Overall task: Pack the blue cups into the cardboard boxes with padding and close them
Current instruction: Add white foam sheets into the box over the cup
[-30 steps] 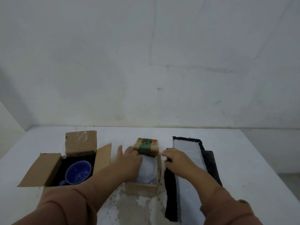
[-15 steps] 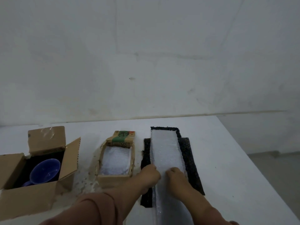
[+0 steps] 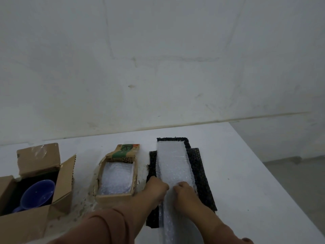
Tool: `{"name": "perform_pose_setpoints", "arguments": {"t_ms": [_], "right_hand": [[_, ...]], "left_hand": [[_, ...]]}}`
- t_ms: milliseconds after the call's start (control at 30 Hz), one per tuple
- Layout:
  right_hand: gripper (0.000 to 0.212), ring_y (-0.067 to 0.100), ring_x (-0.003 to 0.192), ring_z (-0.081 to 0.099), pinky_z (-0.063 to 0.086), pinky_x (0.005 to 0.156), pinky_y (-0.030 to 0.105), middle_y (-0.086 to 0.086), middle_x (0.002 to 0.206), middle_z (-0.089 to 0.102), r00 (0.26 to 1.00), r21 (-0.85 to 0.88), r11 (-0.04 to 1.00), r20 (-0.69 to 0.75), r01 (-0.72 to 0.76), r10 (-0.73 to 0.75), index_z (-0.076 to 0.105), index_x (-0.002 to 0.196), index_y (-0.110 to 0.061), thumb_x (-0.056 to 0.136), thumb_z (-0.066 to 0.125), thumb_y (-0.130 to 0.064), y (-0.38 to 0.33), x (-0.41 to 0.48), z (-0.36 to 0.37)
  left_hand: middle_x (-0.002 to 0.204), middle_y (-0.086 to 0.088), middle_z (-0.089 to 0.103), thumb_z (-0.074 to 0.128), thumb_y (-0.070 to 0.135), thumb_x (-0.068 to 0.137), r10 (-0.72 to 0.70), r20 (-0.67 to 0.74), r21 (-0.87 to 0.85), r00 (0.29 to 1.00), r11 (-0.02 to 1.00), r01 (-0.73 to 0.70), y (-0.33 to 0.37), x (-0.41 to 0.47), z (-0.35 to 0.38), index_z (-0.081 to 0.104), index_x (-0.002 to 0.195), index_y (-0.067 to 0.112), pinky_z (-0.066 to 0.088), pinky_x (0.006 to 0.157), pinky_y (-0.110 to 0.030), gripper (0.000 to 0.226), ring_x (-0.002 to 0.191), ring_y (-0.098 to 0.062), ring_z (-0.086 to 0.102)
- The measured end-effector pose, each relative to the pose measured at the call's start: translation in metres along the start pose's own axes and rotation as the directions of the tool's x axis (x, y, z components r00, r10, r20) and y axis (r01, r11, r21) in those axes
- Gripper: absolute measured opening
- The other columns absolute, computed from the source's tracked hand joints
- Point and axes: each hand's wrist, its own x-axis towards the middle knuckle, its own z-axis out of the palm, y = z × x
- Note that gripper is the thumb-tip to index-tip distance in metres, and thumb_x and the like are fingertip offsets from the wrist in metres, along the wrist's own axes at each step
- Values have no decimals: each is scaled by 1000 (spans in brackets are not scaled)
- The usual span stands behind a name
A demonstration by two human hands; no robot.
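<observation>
On the white counter (image 3: 246, 182), both hands meet at a long bubble wrap strip (image 3: 173, 162) that runs away from the person, lying on top of black padding (image 3: 202, 180) that shows along both of its long sides and past its far end. The left hand (image 3: 156, 188) sits at the strip's left edge with its fingers curled inward, and its grip closes on that edge. The right hand (image 3: 184, 192) rests just beside it on the strip with its knuckles up and fingers bent down, its grip likewise taking hold of the plastic; the fingertips themselves are hidden under the hands. The two hands nearly touch at the middle of the strip. A rust-coloured sleeve (image 3: 109, 224) covers the left forearm. Just to the left of the padding stands a small cardboard box (image 3: 114, 197), open at the top, its far flap printed in green and standing up, and a bubble wrap lining (image 3: 116, 178) fills its inside. Farther left, well apart from the hands, a large cardboard box (image 3: 22, 224) stands with its flaps open. Inside it the blue cup (image 3: 37, 193) lies tilted against a dark lining, its mouth turned up toward the camera and part of its handle showing at the lower left. A pale, cracked wall (image 3: 158, 67) rises behind the counter.
</observation>
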Motion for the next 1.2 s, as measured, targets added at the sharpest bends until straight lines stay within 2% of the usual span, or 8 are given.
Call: {"name": "perform_pose_setpoints", "arguments": {"t_ms": [67, 200, 400, 633, 767, 967, 1100, 1200], "right_hand": [[49, 24, 130, 39, 32, 107, 25, 11, 145, 33, 1000, -30, 1000, -10, -2, 2, 42, 136, -9, 89, 54, -13, -1, 0, 0], [41, 27, 125, 43, 38, 102, 29, 13, 138, 40, 999, -18, 1000, -29, -22, 22, 48, 129, -10, 89, 51, -12, -2, -1, -3], [41, 26, 118, 50, 43, 92, 24, 14, 132, 49, 971, 241, 968, -208, -68, 120, 52, 129, -9, 88, 47, -9, 5, -1, -32], [65, 30, 103, 62, 52, 92, 50, 11, 118, 60, 985, 925, 380, -88, 26, 147, 43, 136, -26, 78, 59, -2, -11, -2, -62], [54, 8, 87, 56, 48, 72, 12, 3, 100, 56, 950, 813, 518, -312, 267, 1, 46, 130, -28, 88, 54, 3, -39, -13, -81], [15, 8, 83, 52, 36, 64, 6, 0, 99, 55, 799, 401, 831, -596, 385, -83, 64, 83, -22, 83, 60, -7, -76, -24, -112], [23, 9, 101, 53, 40, 76, 16, -8, 112, 57, 787, 529, 660, -598, 533, -155, 60, 69, -22, 84, 60, -4, -102, -36, -131], [22, 15, 76, 56, 42, 65, 29, -5, 90, 67, 853, 732, 446, -490, 515, -180, 57, 70, -19, 87, 55, -5, -119, -38, -142]], "left_hand": [[64, -6, 46, 58, 7, 87, 51, 10, 114, 999, 992, -52, -2, 1, 0, 49, 63, 10, 39, 57, -24, 25, 61, -17, 48], [84, -19, 63, 59, 12, 87, 130, 30, 237, 991, 962, -134, -3, -2, -1, 57, 65, 8, 49, 74, -33, 23, 88, -29, 63], [66, -2, 48, 61, 11, 87, 267, 50, -95, 962, 960, -262, 9, -15, -16, 46, 72, 14, 37, 49, -20, 21, 58, -13, 45], [81, -8, 55, 58, -16, 77, 416, -15, -301, 909, 865, -400, 36, -29, -62, 44, 84, 17, 41, 48, -21, 37, 68, -17, 52], [109, -12, 60, 57, -12, 82, 511, 48, -385, 858, 802, -456, 41, -39, -92, 47, 121, 24, 49, 67, -26, 54, 86, -22, 60], [85, -1, 58, 69, 11, 81, 610, -167, -143, 775, 762, -631, 48, -60, -127, 65, 80, 20, 43, 65, -23, 10, 76, -15, 52], [105, 4, 50, 73, 28, 60, 680, -112, -272, 725, 680, -680, 49, -66, -147, 56, 92, 26, 44, 72, -25, 36, 85, -11, 53], [120, 2, 58, 77, 25, 60, 698, 67, -442, 713, 661, -606, 45, -60, -159, 52, 119, 24, 52, 83, -30, 64, 105, -15, 60]]}}
